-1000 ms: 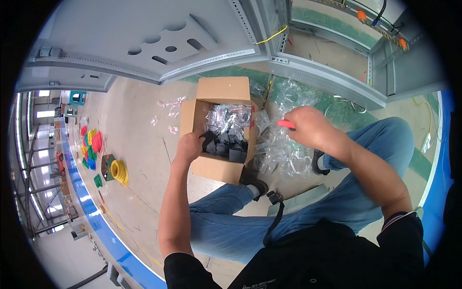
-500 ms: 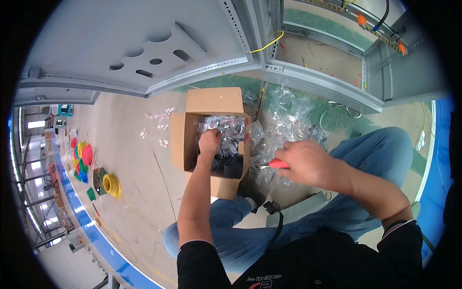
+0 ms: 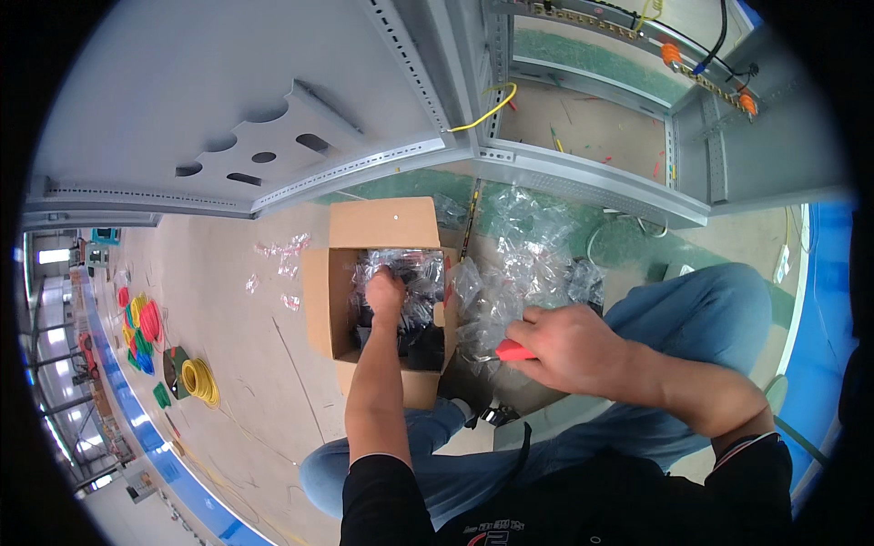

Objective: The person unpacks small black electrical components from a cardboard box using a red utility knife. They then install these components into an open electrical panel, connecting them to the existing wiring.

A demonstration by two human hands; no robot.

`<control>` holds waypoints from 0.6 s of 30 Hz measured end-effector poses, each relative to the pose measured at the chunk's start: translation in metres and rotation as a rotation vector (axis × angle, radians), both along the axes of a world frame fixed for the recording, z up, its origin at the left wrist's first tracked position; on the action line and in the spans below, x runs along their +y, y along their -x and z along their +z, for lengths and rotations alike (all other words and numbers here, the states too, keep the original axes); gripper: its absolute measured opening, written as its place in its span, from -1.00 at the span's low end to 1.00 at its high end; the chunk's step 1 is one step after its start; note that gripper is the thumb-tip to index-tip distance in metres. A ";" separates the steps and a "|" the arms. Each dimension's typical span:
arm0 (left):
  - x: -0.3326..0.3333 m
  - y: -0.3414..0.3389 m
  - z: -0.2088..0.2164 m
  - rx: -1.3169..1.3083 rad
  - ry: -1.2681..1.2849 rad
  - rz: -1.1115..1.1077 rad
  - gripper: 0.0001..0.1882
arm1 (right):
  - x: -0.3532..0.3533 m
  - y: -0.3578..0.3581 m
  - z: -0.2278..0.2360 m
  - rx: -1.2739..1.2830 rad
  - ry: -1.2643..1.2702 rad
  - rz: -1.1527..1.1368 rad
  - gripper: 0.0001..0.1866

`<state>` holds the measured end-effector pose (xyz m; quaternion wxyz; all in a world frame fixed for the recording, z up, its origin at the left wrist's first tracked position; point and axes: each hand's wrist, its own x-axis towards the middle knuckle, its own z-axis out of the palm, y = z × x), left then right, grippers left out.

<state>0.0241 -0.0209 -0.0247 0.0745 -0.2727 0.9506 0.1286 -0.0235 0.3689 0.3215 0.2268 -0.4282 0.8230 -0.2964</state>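
My left hand (image 3: 385, 293) reaches down into an open cardboard box (image 3: 319, 302), its fingers curled among clear plastic bags (image 3: 423, 264) that hold dark parts. The fingertips are hidden, so what they grip cannot be made out. Dark items (image 3: 421, 346) fill the near end of the box. To the right of the box, my right hand (image 3: 575, 350) is closed around a red-handled tool (image 3: 514, 350). Its working end is hard to see against the floor. Beyond this hand lies a heap of crumpled clear plastic bags (image 3: 523, 259).
A grey metal cabinet frame (image 3: 583, 182) and a large panel (image 3: 218, 100) stand ahead. Coloured wire coils (image 3: 150, 323) and a yellow coil (image 3: 202, 380) lie at left. Small plastic bags (image 3: 287, 259) are scattered left of the box. My bent knee (image 3: 728, 300) is at right.
The whole view has shifted, with the box lower and further left in it. The red-handled tool has drawn slightly away from the box's edge. My left hand stays inside the box.
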 end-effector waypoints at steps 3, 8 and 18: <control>-0.016 0.011 0.030 0.078 -0.224 0.130 -0.68 | 0.004 0.001 0.003 0.005 -0.001 -0.014 -0.73; -0.014 0.021 0.121 0.189 -1.082 0.371 -0.81 | 0.007 0.000 0.003 -0.006 0.046 -0.052 -0.69; 0.150 -0.028 0.310 0.290 -1.476 0.269 -0.60 | 0.007 0.003 0.022 -0.060 0.235 -0.249 -0.57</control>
